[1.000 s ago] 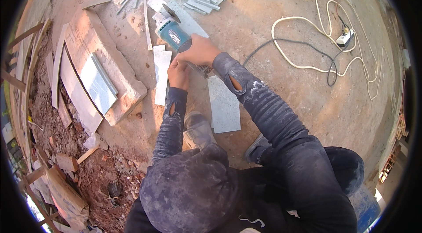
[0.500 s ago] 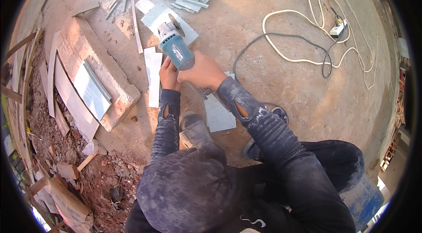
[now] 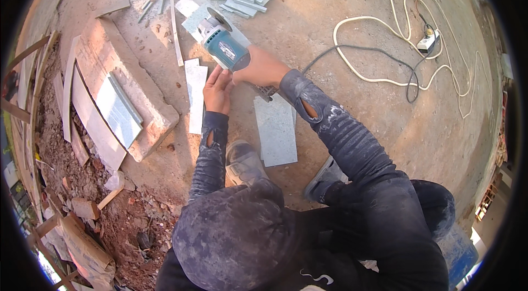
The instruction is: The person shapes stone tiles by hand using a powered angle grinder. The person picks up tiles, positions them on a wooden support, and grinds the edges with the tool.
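In the middle of the scene, above the dusty floor [image 3: 357, 126], the right hand [image 3: 263, 65] is clasped around the rear of the teal casing of an angle grinder [image 3: 225, 49], its fingers hooked over the body and well curled. The left hand [image 3: 218, 94] sits just to the left and nearer, fingers loosely bent with their tips at the near side of the casing; whether it bears on the tool or only lies beside it, I cannot tell. Compared with half a second ago, the grinder has gone farther from the person, toward the pile of narrow cut strips [image 3: 242, 7], and its tail now covers less of the pale slabs [image 3: 276, 134] lying nearer, by the feet. The left fingers look less tucked under the casing than they did then. The grinder's long axis runs aslant, from the tail at near right to the metal head at far left; the head points far and left, with the round disc [image 3: 220, 18] on its far right side. This end lies over a pale flat slab [image 3: 193, 23]; whether the disc touches it cannot be told. A long pale strip [image 3: 196, 98] lies left of the left hand, and farther left a rough block [image 3: 153, 105] carries stacked tiles [image 3: 118, 109]. To the right, a dark cable [image 3: 341, 46] runs toward a white socket strip [image 3: 428, 42].
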{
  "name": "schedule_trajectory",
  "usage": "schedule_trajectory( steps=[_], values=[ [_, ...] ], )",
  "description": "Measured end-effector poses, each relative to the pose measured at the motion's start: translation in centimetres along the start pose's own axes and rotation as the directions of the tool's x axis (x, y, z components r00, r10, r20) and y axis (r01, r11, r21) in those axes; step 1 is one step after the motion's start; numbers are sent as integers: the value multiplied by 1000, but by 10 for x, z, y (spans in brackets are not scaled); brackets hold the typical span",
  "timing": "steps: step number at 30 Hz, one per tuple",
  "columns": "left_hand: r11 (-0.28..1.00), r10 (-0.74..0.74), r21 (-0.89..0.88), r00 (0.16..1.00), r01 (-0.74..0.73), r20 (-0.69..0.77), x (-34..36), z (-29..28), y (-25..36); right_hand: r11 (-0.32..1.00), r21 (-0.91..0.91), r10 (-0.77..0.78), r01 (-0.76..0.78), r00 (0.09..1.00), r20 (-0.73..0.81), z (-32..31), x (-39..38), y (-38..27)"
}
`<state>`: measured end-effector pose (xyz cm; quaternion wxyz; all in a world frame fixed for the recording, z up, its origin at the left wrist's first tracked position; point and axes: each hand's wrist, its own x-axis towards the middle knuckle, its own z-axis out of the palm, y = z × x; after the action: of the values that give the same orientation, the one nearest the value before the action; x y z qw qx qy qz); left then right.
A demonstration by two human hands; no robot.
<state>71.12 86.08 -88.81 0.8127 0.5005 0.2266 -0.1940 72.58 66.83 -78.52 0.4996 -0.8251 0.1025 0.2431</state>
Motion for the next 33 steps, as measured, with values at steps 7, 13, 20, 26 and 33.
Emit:
schedule_trajectory(
  steps=[7,13,20,26,33],
  values=[
    [994,74,75,994,-81,85,-3,12,7,983,-185,20,17,981,195,-56,-42,13],
    [990,77,114,992,-89,105,3,4,13,873,-442,-64,208,946,319,-95,-17,11],
    [989,64,127,994,-75,89,4,3,13,841,-458,-51,287,885,462,-94,26,-24],
    [997,61,52,998,-61,-2,-4,18,15,813,-461,-172,355,904,392,-57,50,-35],
    [980,121,163,993,-117,-12,23,19,21,982,55,-187,180,964,190,-57,3,-21]
  ],
)
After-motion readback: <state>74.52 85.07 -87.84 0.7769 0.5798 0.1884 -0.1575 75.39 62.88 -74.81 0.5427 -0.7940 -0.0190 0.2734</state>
